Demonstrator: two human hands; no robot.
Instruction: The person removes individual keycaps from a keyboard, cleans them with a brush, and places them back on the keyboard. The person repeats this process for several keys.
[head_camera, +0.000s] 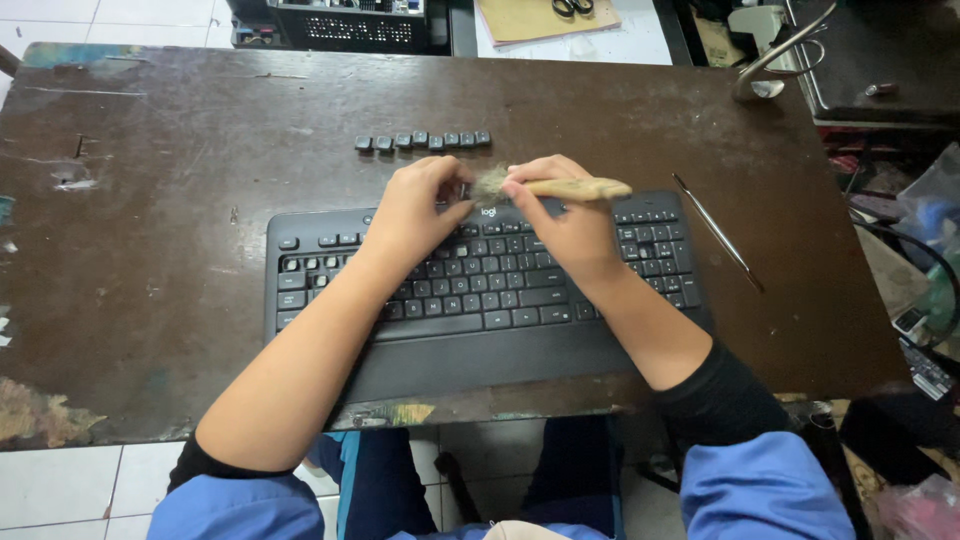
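Your right hand (565, 225) grips a wooden-handled brush (548, 187), bristles against a small keycap (464, 189) pinched in your left hand (418, 210). Both hover above the black keyboard (480, 290). A row of removed keycaps (422, 141) lies beyond it on the brown table (160, 200).

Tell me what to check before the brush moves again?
1. Right hand grips brush handle: ok.
2. Left hand pinches a small dark piece at the bristles, likely a keycap: ok.
3. Keyboard lies flat on the table: ok.
4. Loose keycaps sit in a row, apart from both hands: ok.
5. Thin metal tool lies clear of the keyboard: ok.
6. Piece is clean: cannot tell.
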